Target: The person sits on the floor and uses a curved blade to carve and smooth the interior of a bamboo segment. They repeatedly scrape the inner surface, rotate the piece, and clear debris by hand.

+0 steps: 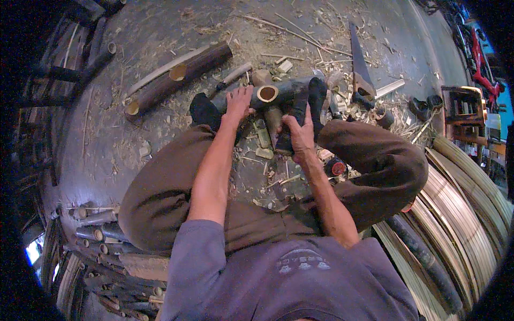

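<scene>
A dark bamboo tube (286, 96) lies crosswise between my black-socked feet, with a round, pale-rimmed opening facing up at its middle. My left hand (239, 102) grips its left part, fingers laid over the top and thumb on the near side. My right hand (302, 132) is closed round a long, dark piece (285, 142) beside my right foot; its kind is too dark to tell. Below the opening, a brownish tapered piece (273, 122) points toward me, partly hidden by that hand.
Another dark bamboo pole (201, 63) with cut notches lies at the far left. A handsaw (360, 64) lies at the far right among chips and shavings. Long bamboo strips (455, 198) are stacked at my right, and bamboo poles (107, 234) lie piled at my left. A small stool (465, 109) stands farther right.
</scene>
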The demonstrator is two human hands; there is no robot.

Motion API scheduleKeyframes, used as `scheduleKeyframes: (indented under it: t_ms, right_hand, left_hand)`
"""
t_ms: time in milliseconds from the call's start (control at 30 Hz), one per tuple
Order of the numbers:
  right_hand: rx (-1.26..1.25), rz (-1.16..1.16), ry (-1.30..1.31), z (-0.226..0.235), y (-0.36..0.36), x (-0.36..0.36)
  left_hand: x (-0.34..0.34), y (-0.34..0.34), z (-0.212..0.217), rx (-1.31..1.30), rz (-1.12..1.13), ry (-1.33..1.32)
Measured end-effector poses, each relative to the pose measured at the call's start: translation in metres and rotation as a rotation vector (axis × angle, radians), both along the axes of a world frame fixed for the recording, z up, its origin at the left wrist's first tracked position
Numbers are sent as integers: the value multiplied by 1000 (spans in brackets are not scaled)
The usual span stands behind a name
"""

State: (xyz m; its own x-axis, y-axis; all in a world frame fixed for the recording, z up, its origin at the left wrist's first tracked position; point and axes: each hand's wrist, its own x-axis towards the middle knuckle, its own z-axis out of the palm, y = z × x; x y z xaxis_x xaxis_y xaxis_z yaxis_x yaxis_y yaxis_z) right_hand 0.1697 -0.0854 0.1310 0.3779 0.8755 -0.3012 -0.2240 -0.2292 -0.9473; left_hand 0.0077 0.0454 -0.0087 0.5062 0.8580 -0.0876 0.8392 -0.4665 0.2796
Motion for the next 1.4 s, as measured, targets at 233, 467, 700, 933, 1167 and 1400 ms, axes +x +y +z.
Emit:
scheduleKeyframes:
  t_ms: [233, 467, 700, 933, 1167, 1400]
  right_hand:
    - [-97, -64, 86, -40, 13, -20]
    - [-209, -187, 215, -81, 20, -45]
    - [-224, 95, -323, -62, 26, -30]
    - [-46, 725, -498, -46, 71, 66]
    - [10, 1136, -881, -71, 121, 100]
    - [-138, 1015, -1055, -51, 42, 63]
  left_hand:
    - [32, -10, 79, -356, 399, -709]
    - [60, -26, 90, -939, 218, -403]
    - [69, -23, 78, -960, 202, -384]
    - [125, -38, 50, -931, 678, -821]
    - [154, -32, 29, -1010, 1084, -1557]
    - [116, -91, 58, -1084, 1066, -1415]
